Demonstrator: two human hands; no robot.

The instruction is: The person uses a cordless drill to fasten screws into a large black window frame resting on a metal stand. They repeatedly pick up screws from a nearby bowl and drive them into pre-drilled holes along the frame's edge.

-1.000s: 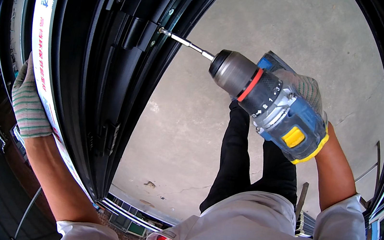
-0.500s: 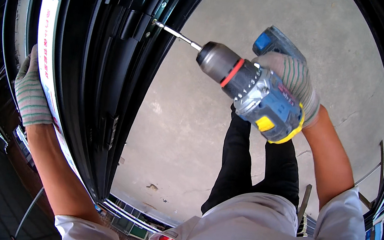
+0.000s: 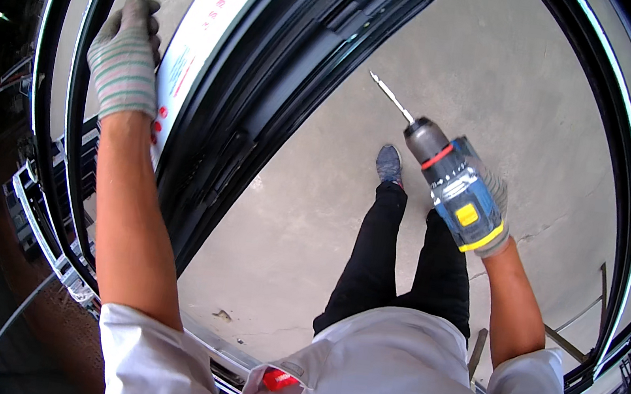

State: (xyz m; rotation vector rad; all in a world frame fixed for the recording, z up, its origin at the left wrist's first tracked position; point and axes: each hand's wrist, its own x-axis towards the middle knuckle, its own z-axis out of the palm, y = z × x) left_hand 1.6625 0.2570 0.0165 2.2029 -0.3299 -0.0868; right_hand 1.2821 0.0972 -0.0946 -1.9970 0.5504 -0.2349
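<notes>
My right hand (image 3: 497, 195), in a striped knit glove, is wrapped round the handle of a blue and grey cordless drill (image 3: 454, 187) with a red ring and yellow trim. Most of that grip is hidden behind the drill's body. The long bit (image 3: 391, 97) points up and left, its tip apart from the black metal frame (image 3: 264, 102). My left hand (image 3: 126, 60), gloved alike, is at the frame's outer edge beside a white printed film strip (image 3: 206, 31). Its fingers are curled; whether they grip anything is hidden.
Another dark frame member (image 3: 619, 133) curves along the right side. Grey concrete floor (image 3: 311, 172) lies below, with my shoe (image 3: 389, 164) on it. Thin bars (image 3: 571, 342) are at the lower right, metal profiles (image 3: 50, 218) at the lower left.
The drill has moved back from the frame, its bit leaving a screw spot there. My left hand has shifted along the frame's outer edge. The view has turned, and the frame appears more slanted.
</notes>
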